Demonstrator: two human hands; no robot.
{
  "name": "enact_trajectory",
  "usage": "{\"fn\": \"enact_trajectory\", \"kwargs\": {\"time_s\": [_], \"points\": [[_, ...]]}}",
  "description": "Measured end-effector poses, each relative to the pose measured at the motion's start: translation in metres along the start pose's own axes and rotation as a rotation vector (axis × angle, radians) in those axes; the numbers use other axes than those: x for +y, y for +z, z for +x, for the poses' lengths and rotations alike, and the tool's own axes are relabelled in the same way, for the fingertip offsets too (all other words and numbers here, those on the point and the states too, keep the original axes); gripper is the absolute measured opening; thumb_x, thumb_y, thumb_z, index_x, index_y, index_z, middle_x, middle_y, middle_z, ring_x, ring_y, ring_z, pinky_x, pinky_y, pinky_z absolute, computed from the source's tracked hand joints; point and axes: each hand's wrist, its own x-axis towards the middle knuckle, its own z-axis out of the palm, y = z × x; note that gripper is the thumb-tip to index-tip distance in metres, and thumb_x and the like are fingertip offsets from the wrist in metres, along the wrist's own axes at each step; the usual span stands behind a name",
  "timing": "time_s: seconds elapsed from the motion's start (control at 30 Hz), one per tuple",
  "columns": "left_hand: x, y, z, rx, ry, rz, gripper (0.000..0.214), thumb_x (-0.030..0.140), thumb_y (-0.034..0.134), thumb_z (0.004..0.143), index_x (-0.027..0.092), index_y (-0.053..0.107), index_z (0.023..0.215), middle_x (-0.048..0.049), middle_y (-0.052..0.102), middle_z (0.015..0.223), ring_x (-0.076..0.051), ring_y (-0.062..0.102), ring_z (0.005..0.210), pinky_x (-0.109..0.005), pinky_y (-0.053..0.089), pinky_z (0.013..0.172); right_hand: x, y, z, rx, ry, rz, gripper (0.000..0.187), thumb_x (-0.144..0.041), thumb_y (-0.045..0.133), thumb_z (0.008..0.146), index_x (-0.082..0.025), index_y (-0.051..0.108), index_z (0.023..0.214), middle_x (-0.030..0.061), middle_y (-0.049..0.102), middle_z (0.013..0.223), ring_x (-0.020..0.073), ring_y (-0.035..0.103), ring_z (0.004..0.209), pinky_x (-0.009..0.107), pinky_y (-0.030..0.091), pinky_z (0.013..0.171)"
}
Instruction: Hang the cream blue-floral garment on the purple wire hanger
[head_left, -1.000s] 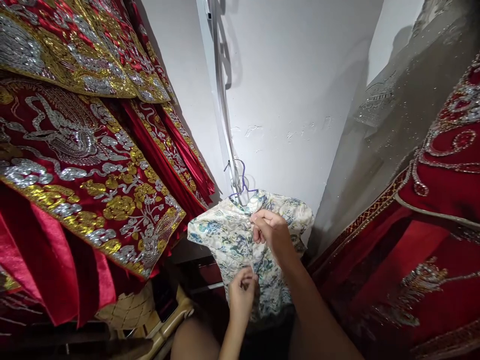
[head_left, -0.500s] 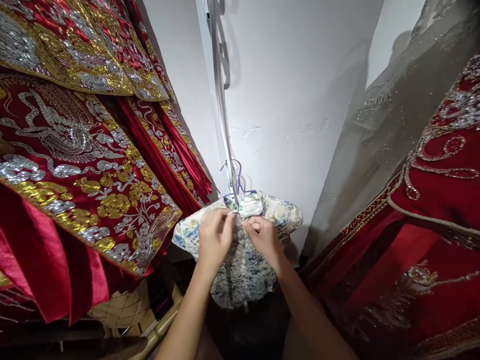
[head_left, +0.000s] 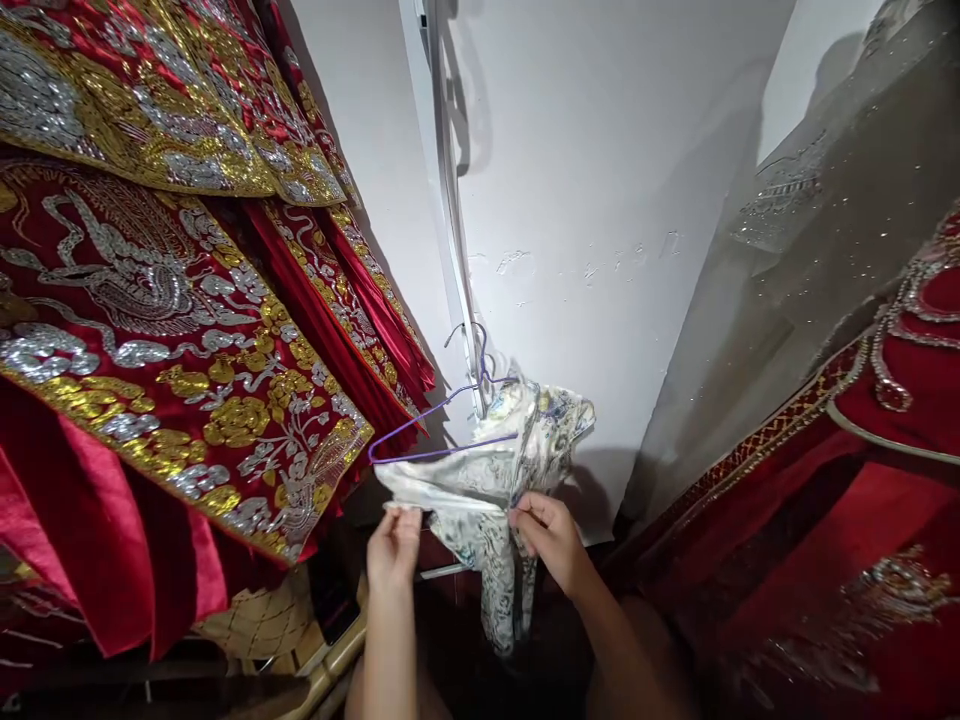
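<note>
A small white garment with a blue and green flower print (head_left: 495,480) hangs crumpled on a purple wire hanger (head_left: 420,437) hooked at the white wall corner. The hanger's left arm is bare and sticks out of the cloth. My left hand (head_left: 395,545) is closed on the garment's lower left edge. My right hand (head_left: 550,540) pinches the cloth on its right side, just below the bunched part.
Red robes with gold and silver embroidery (head_left: 172,330) hang close on the left. More red embroidered cloth (head_left: 885,450) and a grey sequinned one (head_left: 810,230) crowd the right. A white strip (head_left: 450,200) runs up the wall. A woven basket (head_left: 255,620) sits low left.
Both hands dropped from the collar to the garment's lower part. The left shoulder of the garment has slipped off the hanger, baring the hanger's left arm, and the cloth now hangs bunched.
</note>
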Motion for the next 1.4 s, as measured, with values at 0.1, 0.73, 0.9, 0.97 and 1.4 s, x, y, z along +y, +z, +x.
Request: {"fn": "enact_trajectory", "kwargs": {"time_s": [0.1,0.73,0.9,0.97,1.4], "points": [[-0.034,-0.004,-0.023,0.107,-0.139,-0.004,0.030,-0.002,0.039,0.088,0.016,0.049,0.065,-0.0007,0.052,0.063,-0.011,0.057,0.055,-0.026,0.054,0.065,0.020,-0.020,-0.009,0.121,0.080,0.084,0.036,-0.045,0.061,0.079,-0.024,0.040,0.058,-0.0089,0.030,0.041,0.0091,0.026,0.040,0.026,0.023,0.046],[-0.021,0.035,-0.118,-0.777,0.212,0.913,0.030,0.045,0.054,0.095,0.022,0.070,0.105,-0.0122,0.064,0.124,-0.028,0.058,0.119,-0.040,0.044,0.103,-0.028,-0.036,-0.020,-0.411,0.191,-0.307,0.027,-0.028,0.079,0.063,-0.018,0.065,0.084,0.0002,0.065,0.077,0.0183,0.056,0.072,0.027,0.046,0.063],[0.004,-0.028,-0.110,-0.836,0.000,1.274,0.034,0.039,0.064,0.087,0.028,0.073,0.117,-0.0091,0.074,0.112,-0.031,0.066,0.108,-0.042,0.049,0.100,-0.058,-0.033,0.039,-0.036,-0.217,-0.229,0.010,-0.022,0.056,0.071,-0.020,0.064,0.067,0.0025,0.066,0.074,0.0196,0.059,0.072,0.029,0.048,0.066],[0.016,-0.049,-0.103,-0.773,0.102,1.376,0.029,0.032,0.062,0.085,0.027,0.077,0.109,-0.0089,0.076,0.105,-0.032,0.069,0.100,-0.041,0.052,0.094,-0.062,-0.027,0.063,0.075,-0.263,-0.190,0.015,-0.022,0.054,0.073,-0.021,0.069,0.075,0.0029,0.068,0.082,0.0196,0.062,0.080,0.030,0.049,0.076],[0.082,-0.038,-0.054,-0.746,0.445,2.000,0.052,0.010,0.041,0.084,0.021,0.069,0.126,-0.0052,0.051,0.151,-0.034,0.044,0.138,-0.054,0.035,0.113,-0.032,-0.076,0.054,-0.074,-0.358,-0.526,0.013,-0.021,0.053,0.074,-0.020,0.066,0.074,0.0022,0.068,0.073,0.0195,0.058,0.069,0.027,0.040,0.061]]}}
